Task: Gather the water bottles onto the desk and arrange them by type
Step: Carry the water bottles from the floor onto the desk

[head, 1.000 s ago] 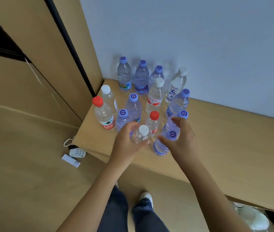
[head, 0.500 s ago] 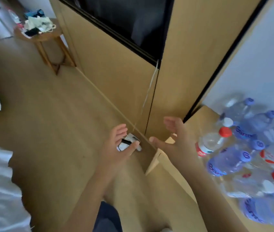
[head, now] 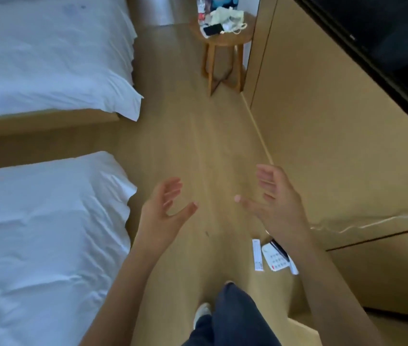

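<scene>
Both my hands hang in front of me over the wooden floor, palms facing each other. My left hand (head: 165,206) is relaxed and holds nothing. My right hand (head: 276,201) is also spread with loose fingers and holds nothing. A clear water bottle (head: 201,7) with a red label stands on the small round wooden side table (head: 237,38) far ahead, partly cut off by the frame's top edge. The desk with the gathered bottles is out of view.
Two beds with white sheets (head: 48,221) fill the left side. A tan wall cabinet (head: 322,121) with a dark screen (head: 385,33) runs along the right. A white remote and papers (head: 272,258) lie on the floor near my right forearm. The side table carries cloth and a dark phone.
The view has swung left from the desk and its bottles to the room. My hands left the bottles they were touching and are now spread over the floor.
</scene>
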Tool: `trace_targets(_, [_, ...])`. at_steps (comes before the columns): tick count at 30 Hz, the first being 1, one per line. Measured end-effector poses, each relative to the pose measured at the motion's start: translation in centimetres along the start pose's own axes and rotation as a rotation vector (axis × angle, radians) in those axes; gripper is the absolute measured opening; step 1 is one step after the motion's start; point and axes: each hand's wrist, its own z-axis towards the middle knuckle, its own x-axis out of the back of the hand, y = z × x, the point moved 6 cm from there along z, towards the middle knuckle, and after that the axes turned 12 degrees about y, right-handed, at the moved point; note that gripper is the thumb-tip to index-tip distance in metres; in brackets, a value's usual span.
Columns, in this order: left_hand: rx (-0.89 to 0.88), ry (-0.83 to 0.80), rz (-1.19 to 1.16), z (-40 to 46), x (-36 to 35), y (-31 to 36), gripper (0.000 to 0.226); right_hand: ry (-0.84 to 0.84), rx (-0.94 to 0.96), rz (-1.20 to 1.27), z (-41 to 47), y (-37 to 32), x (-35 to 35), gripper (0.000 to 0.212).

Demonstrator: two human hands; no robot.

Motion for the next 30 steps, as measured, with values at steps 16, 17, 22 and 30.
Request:
trace_targets(16, [0.011,0.047,0.014,40.6,-9.6,4.6,0.049,-0.123,0.104,-0.105,41.2,-8.1,-16.4,0.066])
trace_targets(17, [0.011,0.050,0.015,43.1,-10.0,5.0,0.050,-0.125,0.115,-0.111,43.7,-9.1,-17.3,0.066])
trace_targets(22, [0.022,0.108,0.023,54.9,-10.6,5.7,0.047,-0.164,0.138,-0.139,54.4,-12.7,-23.3,0.066])
trace_targets(30, [0.037,0.163,-0.016,78.3,-10.4,4.2,0.045,-0.192,0.160,-0.117,73.5,-17.1,-36.9,0.062])
